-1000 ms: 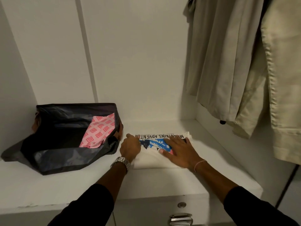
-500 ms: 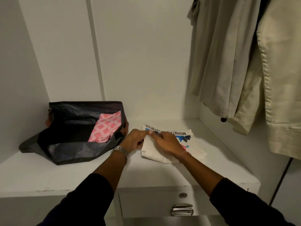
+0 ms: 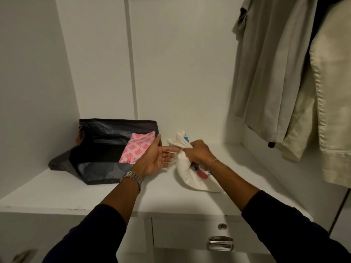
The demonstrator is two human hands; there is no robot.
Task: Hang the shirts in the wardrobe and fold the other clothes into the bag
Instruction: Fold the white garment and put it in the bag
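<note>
Right hand [image 3: 197, 152] fingers curled round the white printed T-shirt [image 3: 187, 172] — bunched on the shelf [image 3: 57, 190], left hand [image 3: 154, 160] fingers spread beside the dark bag [image 3: 106, 149]

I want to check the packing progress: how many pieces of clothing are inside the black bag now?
1 visible: a pink patterned cloth lies at the right end of the open black bag. More may be hidden in the dark interior.

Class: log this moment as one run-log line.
right hand: grips white T-shirt | left hand: open | bag: open, pink cloth inside
</note>
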